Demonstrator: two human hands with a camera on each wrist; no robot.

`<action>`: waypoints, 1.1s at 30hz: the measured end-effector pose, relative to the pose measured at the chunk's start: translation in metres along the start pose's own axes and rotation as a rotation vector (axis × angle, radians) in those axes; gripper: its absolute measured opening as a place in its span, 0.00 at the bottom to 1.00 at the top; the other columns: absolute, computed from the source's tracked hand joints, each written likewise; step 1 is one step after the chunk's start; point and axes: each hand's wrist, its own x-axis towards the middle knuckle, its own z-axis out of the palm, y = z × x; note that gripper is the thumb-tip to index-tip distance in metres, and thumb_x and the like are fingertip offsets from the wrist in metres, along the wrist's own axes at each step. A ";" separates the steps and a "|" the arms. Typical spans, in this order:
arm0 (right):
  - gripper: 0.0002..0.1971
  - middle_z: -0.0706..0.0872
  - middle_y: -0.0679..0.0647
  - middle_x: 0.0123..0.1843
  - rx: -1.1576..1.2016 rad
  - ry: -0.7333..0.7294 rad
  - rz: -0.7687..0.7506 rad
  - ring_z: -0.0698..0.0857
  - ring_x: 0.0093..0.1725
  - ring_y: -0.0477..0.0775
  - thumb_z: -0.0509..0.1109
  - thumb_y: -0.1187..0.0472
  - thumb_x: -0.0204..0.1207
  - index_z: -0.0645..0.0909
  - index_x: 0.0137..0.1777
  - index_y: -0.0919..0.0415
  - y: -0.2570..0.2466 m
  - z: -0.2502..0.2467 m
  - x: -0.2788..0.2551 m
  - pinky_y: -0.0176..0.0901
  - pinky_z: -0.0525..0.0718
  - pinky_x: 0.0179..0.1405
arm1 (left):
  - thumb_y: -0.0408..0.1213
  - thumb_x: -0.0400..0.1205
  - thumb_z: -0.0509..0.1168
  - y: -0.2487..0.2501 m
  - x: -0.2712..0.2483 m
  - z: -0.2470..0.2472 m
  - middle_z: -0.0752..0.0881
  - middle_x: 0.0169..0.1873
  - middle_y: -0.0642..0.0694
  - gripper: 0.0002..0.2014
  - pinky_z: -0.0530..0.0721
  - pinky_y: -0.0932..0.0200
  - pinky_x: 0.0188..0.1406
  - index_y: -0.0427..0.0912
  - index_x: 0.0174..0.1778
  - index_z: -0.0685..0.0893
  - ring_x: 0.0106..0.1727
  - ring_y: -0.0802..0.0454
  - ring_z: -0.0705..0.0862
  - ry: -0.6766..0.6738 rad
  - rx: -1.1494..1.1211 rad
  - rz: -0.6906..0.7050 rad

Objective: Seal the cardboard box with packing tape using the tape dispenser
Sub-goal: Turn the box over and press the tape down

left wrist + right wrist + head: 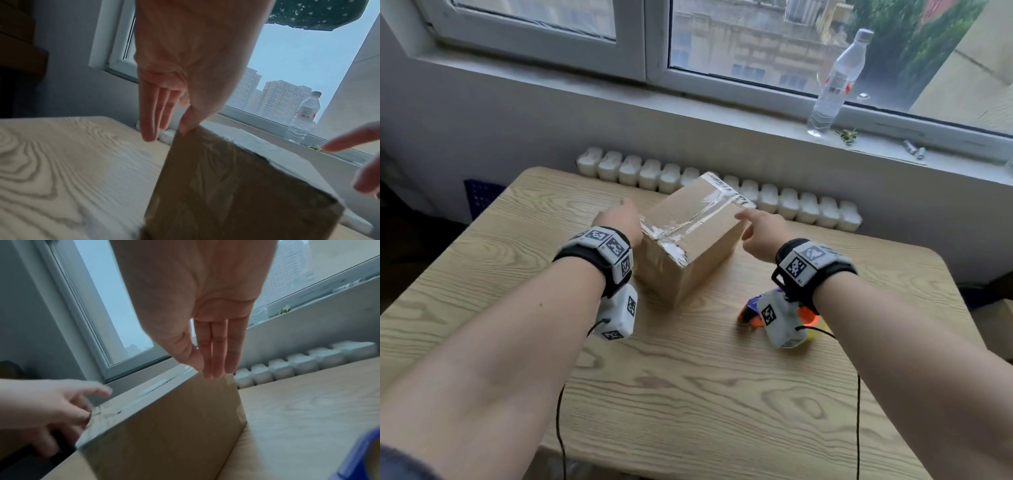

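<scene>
Tape dispenser point(751, 310): lying on table point(688, 394).
Cardboard box point(698, 246): closed, clear tape across top.
Left hand point(619, 219): fingers straight, thumb touching box.
Right hand point(765, 231): fingers straight, empty.

The cardboard box point(698, 240) is seen as matt brown paperboard, crossed by glossy, wrinkled clear tape point(690, 219). The surface point(688, 394) is finished in pale, smooth wood grain. At five o'clock from the box, glossy blue and orange plastic is shown by the tape dispenser point(750, 310). Clear, ribbed plastic is shown by the bottle point(835, 82).
</scene>
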 end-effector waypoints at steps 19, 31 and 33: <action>0.23 0.74 0.61 0.68 0.091 0.103 0.267 0.73 0.71 0.63 0.68 0.56 0.71 0.77 0.66 0.59 0.033 -0.005 0.103 0.47 0.74 0.67 | 0.31 0.85 0.54 0.068 0.068 0.002 0.83 0.61 0.29 0.14 0.77 0.45 0.60 0.29 0.60 0.81 0.63 0.31 0.80 0.001 -0.336 -0.039; 0.19 0.86 0.54 0.61 0.190 0.093 0.160 0.82 0.62 0.57 0.66 0.63 0.73 0.81 0.64 0.53 0.048 -0.021 0.097 0.42 0.77 0.59 | 0.30 0.83 0.55 0.080 0.079 0.005 0.66 0.78 0.34 0.27 0.64 0.49 0.75 0.35 0.80 0.60 0.79 0.37 0.66 0.239 -0.400 -0.004; 0.20 0.85 0.53 0.63 0.180 0.110 0.164 0.81 0.65 0.57 0.65 0.64 0.73 0.80 0.66 0.53 0.060 -0.025 0.089 0.43 0.77 0.62 | 0.28 0.80 0.56 0.097 0.070 0.005 0.64 0.80 0.36 0.29 0.60 0.50 0.80 0.36 0.80 0.62 0.81 0.40 0.63 0.409 -0.346 0.239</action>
